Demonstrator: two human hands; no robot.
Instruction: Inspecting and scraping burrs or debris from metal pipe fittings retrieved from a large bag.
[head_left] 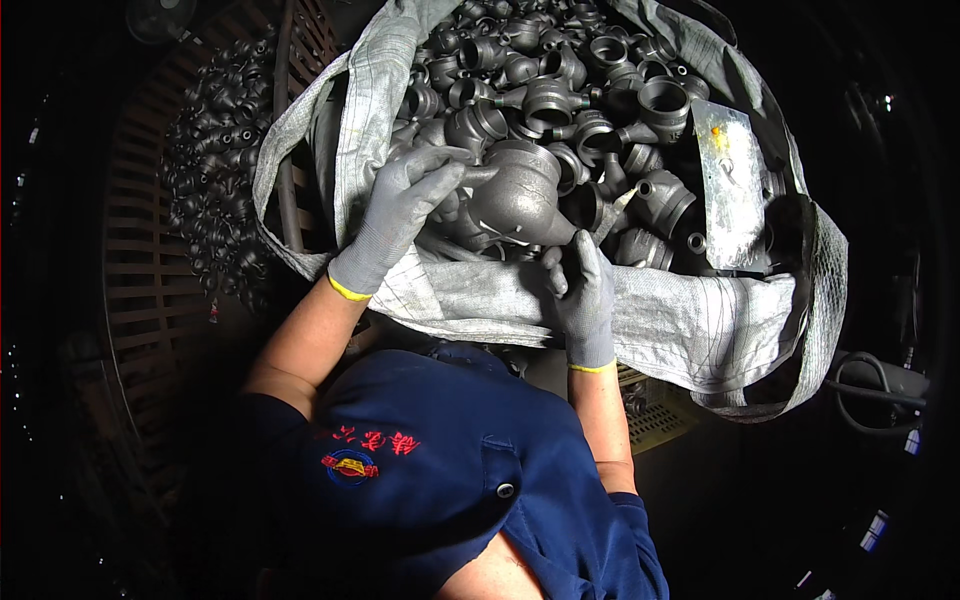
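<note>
A large dark-grey metal pipe-fitting casting (515, 190), with a round rimmed mouth and a stub on each side, is held in both hands over the front of a heaped woven sack. My left hand (405, 205), in a grey knit glove with a yellow cuff, is closed on the casting's left stub. At the lower right stub, my right hand (585, 300), gloved the same way, holds on with its fingertips. Its palm side is partly turned from view. Behind the casting lies a pile of similar metal fittings (550, 100), some with open round mouths.
The white woven sack (470, 300) has its rim folded outward and loose straps at its sides. A flat metal plate (730, 185) leans on the pile at right. Smaller castings (215, 170) fill a slatted metal crate (150, 265) at left. A yellow perforated crate (655, 425) stands below the sack.
</note>
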